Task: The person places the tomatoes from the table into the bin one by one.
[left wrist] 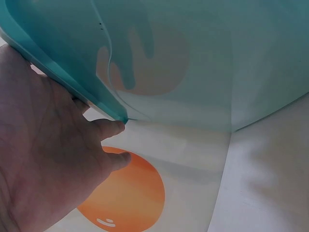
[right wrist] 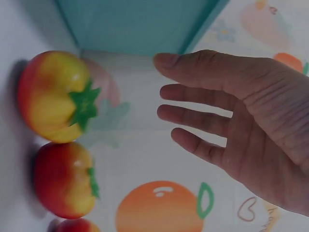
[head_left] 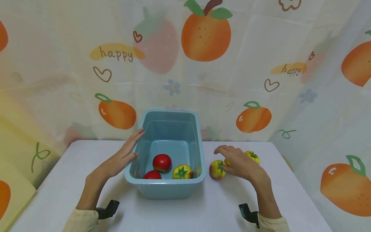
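A light-blue plastic bin point(head_left: 166, 190) stands on the table, holding two red round fruits point(head_left: 162, 162) and one yellow-red tomato point(head_left: 182, 171) with a green star-shaped calyx. My left hand point(head_left: 123, 159) rests along the bin's left rim, fingers extended. To the right of the bin, my right hand point(head_left: 242, 163) hovers over more tomatoes with nothing in its fingers, which are slightly bent and spread. The nearest tomato point(head_left: 216, 169) is just left of that hand; another point(head_left: 254, 156) shows behind it. In the right wrist view several tomatoes point(right wrist: 55, 96) line up beside the bin.
The white table point(head_left: 179, 216) ends against a fruit-printed cloth point(head_left: 232, 87) hanging behind it. The bin's far end stands close to this cloth. Black wrist straps point(head_left: 108, 209) with mounts are on both forearms, at the sleeve cuffs.
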Motion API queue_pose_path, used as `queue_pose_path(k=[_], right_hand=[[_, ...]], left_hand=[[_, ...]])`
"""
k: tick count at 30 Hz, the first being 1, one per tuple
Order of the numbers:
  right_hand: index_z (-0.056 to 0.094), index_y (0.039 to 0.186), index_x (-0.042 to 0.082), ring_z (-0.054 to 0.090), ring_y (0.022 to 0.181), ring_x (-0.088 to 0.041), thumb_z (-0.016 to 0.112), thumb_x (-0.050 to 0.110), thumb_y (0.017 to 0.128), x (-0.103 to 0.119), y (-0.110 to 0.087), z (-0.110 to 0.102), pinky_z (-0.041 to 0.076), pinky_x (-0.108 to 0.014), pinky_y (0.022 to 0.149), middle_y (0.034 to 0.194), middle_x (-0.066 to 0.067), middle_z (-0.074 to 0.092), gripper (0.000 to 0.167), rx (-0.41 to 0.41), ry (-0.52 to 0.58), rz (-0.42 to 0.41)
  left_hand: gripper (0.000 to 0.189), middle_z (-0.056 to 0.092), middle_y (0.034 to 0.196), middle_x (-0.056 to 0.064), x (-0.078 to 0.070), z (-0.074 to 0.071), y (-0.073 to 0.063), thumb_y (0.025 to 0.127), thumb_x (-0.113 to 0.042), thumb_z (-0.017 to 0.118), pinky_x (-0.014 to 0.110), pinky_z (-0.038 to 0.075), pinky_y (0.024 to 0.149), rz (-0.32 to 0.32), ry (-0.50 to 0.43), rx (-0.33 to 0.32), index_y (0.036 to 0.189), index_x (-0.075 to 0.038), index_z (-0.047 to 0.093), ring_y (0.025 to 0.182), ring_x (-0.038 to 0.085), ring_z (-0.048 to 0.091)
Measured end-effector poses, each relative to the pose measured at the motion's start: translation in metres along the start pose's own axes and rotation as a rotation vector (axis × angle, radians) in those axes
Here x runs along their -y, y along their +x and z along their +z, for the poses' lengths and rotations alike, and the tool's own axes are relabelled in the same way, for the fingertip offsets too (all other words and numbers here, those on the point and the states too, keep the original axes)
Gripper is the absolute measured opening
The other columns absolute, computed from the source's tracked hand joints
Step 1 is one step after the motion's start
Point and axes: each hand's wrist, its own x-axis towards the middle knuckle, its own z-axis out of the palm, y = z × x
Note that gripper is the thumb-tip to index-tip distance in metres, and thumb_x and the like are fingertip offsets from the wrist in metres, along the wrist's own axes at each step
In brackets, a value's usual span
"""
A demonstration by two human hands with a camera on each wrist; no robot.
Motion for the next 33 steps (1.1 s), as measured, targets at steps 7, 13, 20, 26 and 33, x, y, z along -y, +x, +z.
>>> queue_pose_path(k=[7, 13, 20, 26, 33], right_hand=[[0.064, 0.130, 0.014, 0.066, 0.119, -0.030, 0.084, 0.006, 0.085, -0.011, 0.000, 0.018, 0.059, -0.054, 0.101, 0.135, -0.007, 0.068, 0.050, 0.081, 0.037, 0.046], [0.067, 0.128, 0.012, 0.062, 0.129, -0.033, 0.089, 0.006, 0.079, -0.017, 0.004, 0.035, 0.055, -0.059, 0.106, 0.133, -0.007, 0.069, 0.054, 0.110, 0.037, 0.058], [0.069, 0.127, 0.015, 0.060, 0.133, -0.035, 0.092, 0.008, 0.075, -0.018, 0.007, 0.045, 0.050, -0.066, 0.110, 0.134, -0.007, 0.069, 0.057, 0.105, 0.008, 0.085], [0.068, 0.129, 0.016, 0.063, 0.131, -0.035, 0.092, 0.006, 0.074, -0.019, 0.006, 0.051, 0.047, -0.066, 0.113, 0.135, -0.007, 0.070, 0.061, 0.124, 0.006, 0.075], [0.069, 0.129, 0.013, 0.065, 0.116, -0.030, 0.091, 0.014, 0.078, -0.020, 0.010, 0.054, 0.057, -0.054, 0.104, 0.126, -0.007, 0.072, 0.056, 0.122, -0.031, 0.034]], left_hand=[[0.077, 0.002, 0.178, 0.010, 0.000, 0.002, 0.000, 0.099, -0.017, 0.045, 0.087, 0.022, 0.112, -0.007, -0.002, -0.002, 0.169, -0.025, 0.013, 0.161, 0.049, 0.008], [0.077, 0.003, 0.178, 0.010, 0.000, 0.001, 0.000, 0.099, -0.016, 0.045, 0.087, 0.023, 0.111, -0.001, -0.004, -0.002, 0.169, -0.025, 0.014, 0.161, 0.049, 0.008], [0.078, 0.002, 0.178, 0.009, 0.001, 0.001, 0.000, 0.099, -0.017, 0.045, 0.087, 0.023, 0.111, -0.007, -0.004, 0.000, 0.169, -0.027, 0.013, 0.161, 0.049, 0.008], [0.077, 0.003, 0.178, 0.009, 0.000, 0.001, 0.000, 0.099, -0.018, 0.046, 0.086, 0.024, 0.112, -0.016, -0.003, 0.001, 0.169, -0.026, 0.014, 0.162, 0.048, 0.008], [0.076, 0.005, 0.178, 0.011, -0.004, -0.001, -0.001, 0.099, -0.016, 0.044, 0.088, 0.021, 0.112, 0.014, -0.008, 0.002, 0.169, -0.022, 0.016, 0.161, 0.049, 0.009]])
